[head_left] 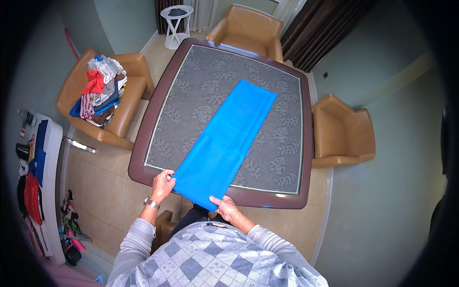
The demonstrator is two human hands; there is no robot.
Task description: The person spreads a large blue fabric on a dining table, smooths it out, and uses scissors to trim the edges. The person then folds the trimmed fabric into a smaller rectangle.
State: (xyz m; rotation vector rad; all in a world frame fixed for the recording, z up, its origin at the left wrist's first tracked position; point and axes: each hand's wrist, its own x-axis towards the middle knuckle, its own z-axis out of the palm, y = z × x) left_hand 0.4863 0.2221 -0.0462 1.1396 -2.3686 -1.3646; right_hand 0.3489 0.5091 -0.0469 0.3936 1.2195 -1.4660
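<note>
A bright blue piece of cloth (222, 143), folded into a long flat strip, lies slantwise over the table, its far end toward the back right. Its near end hangs just past the table's front edge. My left hand (163, 185), with a watch on the wrist, pinches the near left corner. At the near right corner my right hand (226, 208) grips the cloth, thumb on top and the other fingers mostly hidden beneath. A crease crosses the strip around its middle. Whether it is a garment or a plain cloth I cannot make out.
The table (138, 158) has a dark wooden rim and a grey patterned top. Tan armchairs (342, 131) stand around it; the left one bears a heap of clothes (101, 91). A white side table (177, 24) stands behind. Shelves (52, 191) with clothes line the left side.
</note>
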